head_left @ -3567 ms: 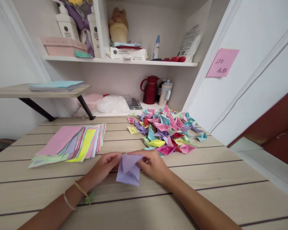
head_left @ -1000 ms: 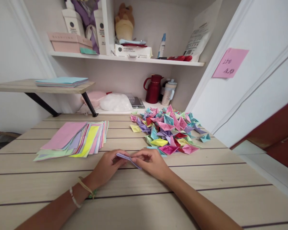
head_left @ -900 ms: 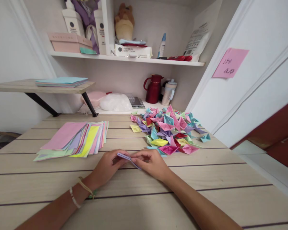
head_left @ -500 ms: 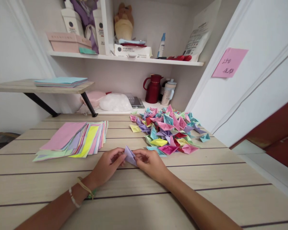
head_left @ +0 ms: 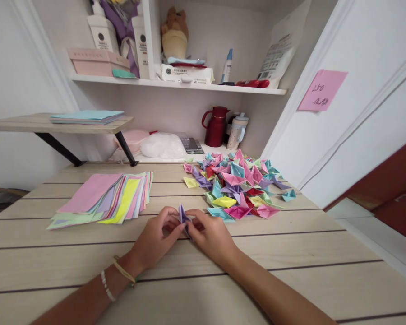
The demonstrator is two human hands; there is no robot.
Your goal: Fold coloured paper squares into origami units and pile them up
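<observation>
A small folded piece of purple paper (head_left: 182, 214) is held upright just above the table, pinched by both hands. My left hand (head_left: 159, 234) grips its left side between thumb and fingers. On the other side, my right hand (head_left: 208, 232) has its thumb and fingertips closed on the paper, hiding its lower part. Behind my right hand lies a heap of folded paper boats (head_left: 235, 189) in pink, purple, blue, yellow, red and green. A fanned stack of coloured paper sheets (head_left: 91, 192) lies to the left of my left hand.
A raised wooden shelf (head_left: 10, 123) at the left carries more blue-topped paper (head_left: 87, 116). At the back stand a red jug (head_left: 216, 128), a pale tumbler (head_left: 237, 132) and a white plastic bag (head_left: 163, 145). A pink note (head_left: 322, 90) hangs on the right panel.
The purple paper has turned from showing a flat triangular face to a narrower, partly opened shape. My left thumb has moved right, closer to my right thumb.
</observation>
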